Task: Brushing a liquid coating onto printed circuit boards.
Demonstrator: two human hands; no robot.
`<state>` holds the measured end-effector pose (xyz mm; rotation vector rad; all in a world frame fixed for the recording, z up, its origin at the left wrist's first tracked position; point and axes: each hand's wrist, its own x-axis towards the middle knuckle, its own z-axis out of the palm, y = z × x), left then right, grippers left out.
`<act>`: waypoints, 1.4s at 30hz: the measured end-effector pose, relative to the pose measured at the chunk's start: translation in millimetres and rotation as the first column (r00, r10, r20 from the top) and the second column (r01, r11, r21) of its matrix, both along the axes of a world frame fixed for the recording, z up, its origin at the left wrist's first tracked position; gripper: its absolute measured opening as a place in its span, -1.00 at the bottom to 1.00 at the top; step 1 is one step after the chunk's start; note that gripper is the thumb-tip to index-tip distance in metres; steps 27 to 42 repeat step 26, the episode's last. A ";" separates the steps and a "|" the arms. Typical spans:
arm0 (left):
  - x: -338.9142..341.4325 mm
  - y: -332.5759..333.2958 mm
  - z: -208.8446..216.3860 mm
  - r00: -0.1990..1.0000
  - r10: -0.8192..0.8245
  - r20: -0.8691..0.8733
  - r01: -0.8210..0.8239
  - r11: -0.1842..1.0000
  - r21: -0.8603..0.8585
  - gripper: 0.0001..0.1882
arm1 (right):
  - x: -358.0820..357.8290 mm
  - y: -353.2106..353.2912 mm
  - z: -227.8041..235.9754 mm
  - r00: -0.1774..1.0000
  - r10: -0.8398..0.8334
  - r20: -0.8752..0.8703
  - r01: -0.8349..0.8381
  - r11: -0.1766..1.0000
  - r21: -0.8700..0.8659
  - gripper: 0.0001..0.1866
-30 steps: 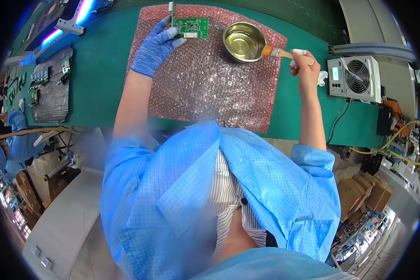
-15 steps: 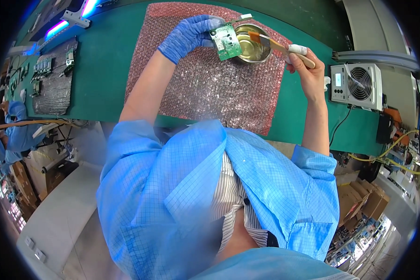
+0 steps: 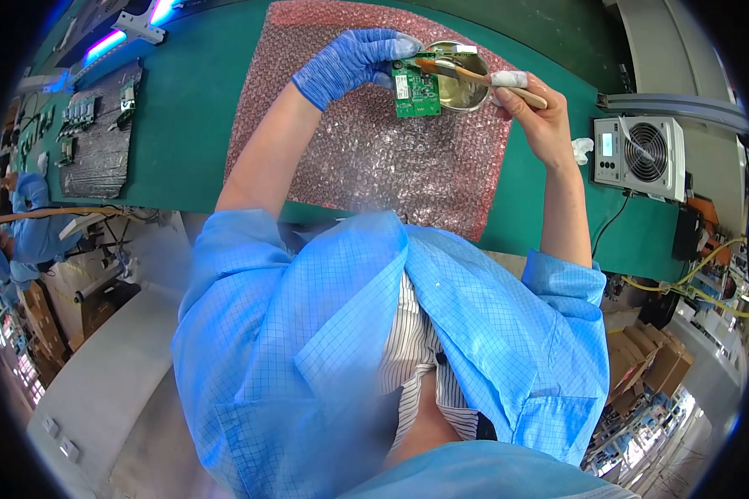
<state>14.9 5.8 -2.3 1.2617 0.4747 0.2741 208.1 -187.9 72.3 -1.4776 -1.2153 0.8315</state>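
Observation:
My left hand (image 3: 354, 62), in a blue knitted glove, grips a green circuit board (image 3: 418, 98) by its left edge. The board is held up beside a round metal bowl (image 3: 472, 101) of pale yellow liquid and overlaps its left side. My right hand (image 3: 538, 116), bare but for white covers on some fingertips, is closed round the wooden handle of a flat brush (image 3: 474, 78). The brush's orange-brown bristles lie over the upper part of the board; whether they press on it I cannot tell. Pink bubble wrap (image 3: 366, 158) is spread beneath.
A white fan unit (image 3: 639, 156) with a small screen stands on the green table (image 3: 549, 220) at the right, a crumpled white tissue (image 3: 582, 150) beside it. More circuit boards (image 3: 79, 112) lie on a dark sheet (image 3: 96, 170) at the left. Another person's blue sleeve (image 3: 33, 224) shows at far left.
The brush has moved left from over the bowl to the circuit board. My left hand has shifted the board slightly right and turned it more upright in view.

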 end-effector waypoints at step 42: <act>-3.9 -1.2 -3.1 0.976 0.216 0.034 -0.216 0.976 -0.005 -0.60 | -30.2 -9.8 -22.1 0.962 -0.269 -0.037 0.268 0.963 -0.026 -0.79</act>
